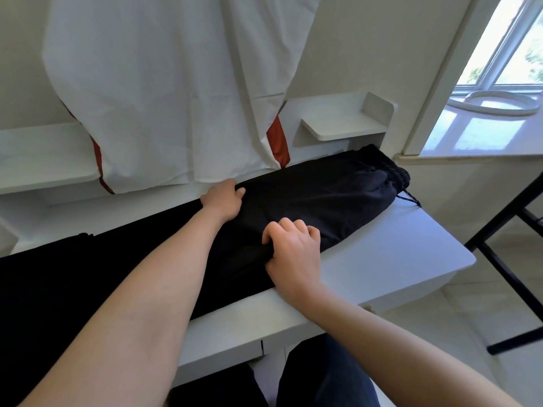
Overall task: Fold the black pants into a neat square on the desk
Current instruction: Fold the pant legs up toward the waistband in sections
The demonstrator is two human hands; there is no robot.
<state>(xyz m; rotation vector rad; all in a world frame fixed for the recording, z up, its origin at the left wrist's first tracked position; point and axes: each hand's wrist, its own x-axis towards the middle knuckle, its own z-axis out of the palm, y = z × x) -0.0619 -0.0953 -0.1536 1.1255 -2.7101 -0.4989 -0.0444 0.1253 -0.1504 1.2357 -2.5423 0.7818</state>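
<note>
Reaching in from the bottom edge, two bare forearms cross the front of the white desk (411, 254) toward the black pants (308, 198), which lie stretched lengthwise along the desktop from the left edge to the far right corner. Nearest the camera, the right hand (293, 254) sits at the near edge of the pants about midway along; its fingers are curled tight, pinching a bunch of the black cloth where that edge meets the bare desk. Farther back, the left hand (223, 199) is at the opposite, far edge of the pants, almost straight across from the right one; its fingers are closed over the cloth's edge, thumb on top. The garment thus runs between the two hands, each holding one long side. Beyond them to the right, the ribbed waistband (396, 173) lies at the desk's far corner, and a drawstring (410, 198) trails off it onto the desk. Behind the desk hangs a white sheet (176, 83) with red strips, beside a small white shelf (343, 124), with a window (508, 45) at the far right.
</note>
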